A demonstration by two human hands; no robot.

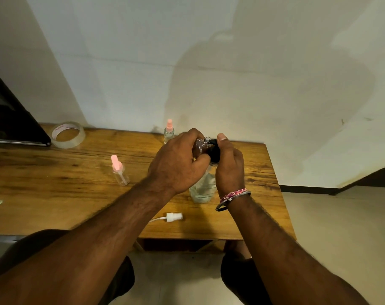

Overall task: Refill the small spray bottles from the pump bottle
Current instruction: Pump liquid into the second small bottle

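The left hand [178, 164] grips an uncapped small bottle [201, 146], tilted against the black pump head [214, 150] that the right hand [229, 168] presses. The pump bottle [203, 188] stands on the counter [55, 183]; two pink-capped bottles [120, 172] stand nearby.

A single head-worn, wide-angle view is provided. The scene is viewed from above and behind the forearms, facing forward and steeply down onto a wooden table [55, 172]. Both hands, the left hand [178, 164] and the right hand [227, 168], are framed close to the lens at the picture centre. The far wall [209, 62] is taken in above, the floor [341, 216] at right. Straight edges are bent outward by the lens. No second view is supplied.
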